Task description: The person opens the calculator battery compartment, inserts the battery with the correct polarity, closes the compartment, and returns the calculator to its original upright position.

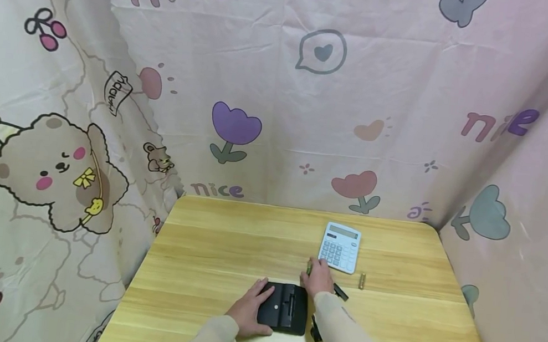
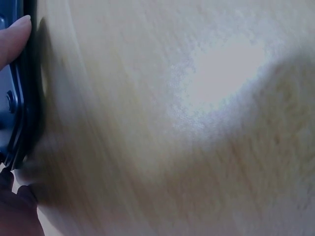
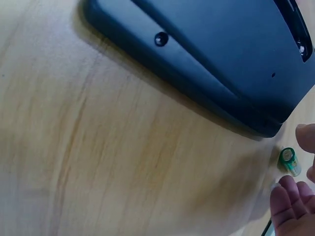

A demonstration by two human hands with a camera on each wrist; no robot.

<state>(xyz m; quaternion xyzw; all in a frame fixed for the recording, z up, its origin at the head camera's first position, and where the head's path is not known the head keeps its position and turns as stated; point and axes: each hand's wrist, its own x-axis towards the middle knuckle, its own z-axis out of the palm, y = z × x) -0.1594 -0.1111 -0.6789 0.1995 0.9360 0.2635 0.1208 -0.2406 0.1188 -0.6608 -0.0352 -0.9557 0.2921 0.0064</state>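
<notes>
A flat black device [image 1: 274,310] lies back side up on the table, with a long open slot in its back. Its spring contact and a screw hole show in the right wrist view. My left hand [image 1: 249,312] holds it at the left, thumb along the near edge and fingers at the far side. Beyond the device's far right corner, my right hand [image 1: 319,279] surrounds a green battery [image 3: 289,161] on the table. Thumb and fingers stand on either side of the battery with a gap between them.
A white calculator [image 1: 340,247] lies face up behind my right hand. To the right are a narrow black cover [image 1: 340,292] and a second battery [image 1: 361,281]. Printed cloth [image 1: 283,83] hangs at the back and both sides of the wooden table [image 1: 227,233].
</notes>
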